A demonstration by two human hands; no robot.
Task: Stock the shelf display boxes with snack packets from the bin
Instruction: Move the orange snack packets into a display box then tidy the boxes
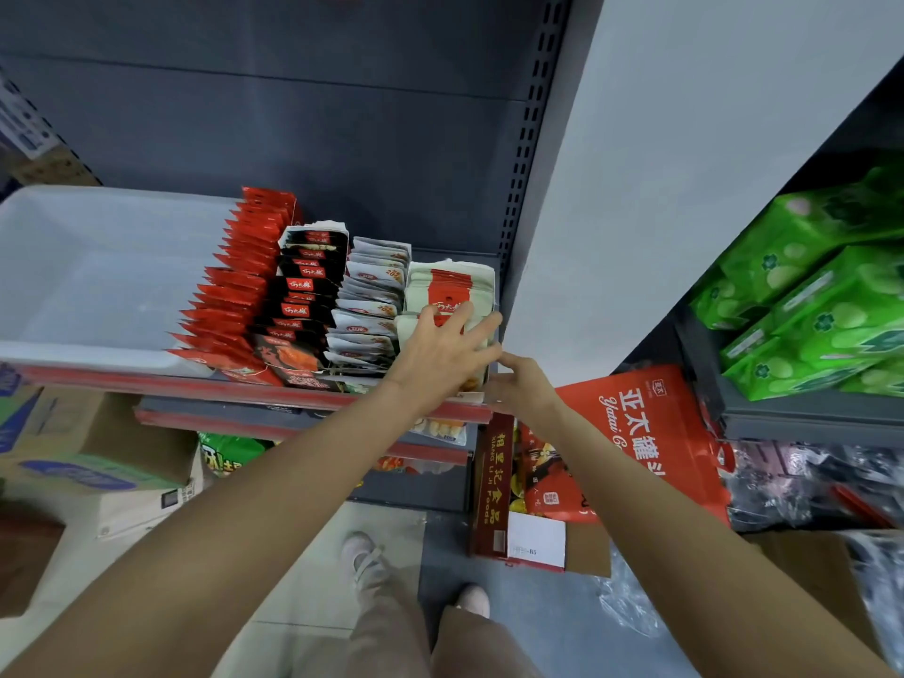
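The left hand (pixel 442 352) rests on the packets (pixel 447 298) in the rightmost display box (pixel 482 369) on the shelf (pixel 244 389). The right hand (pixel 521 389) lies just right of it, at that box's front corner. Three more packet rows (pixel 303 296) stand left of the left hand; the bin (pixel 73 354) sits furthest left.

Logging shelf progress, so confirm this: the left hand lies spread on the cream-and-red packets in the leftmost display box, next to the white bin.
One thing is wrong: the box. The head view shows the left hand spread on the cream-and-red packets in the rightmost display box, beside the grey upright. The red packets are the row next to the white bin.
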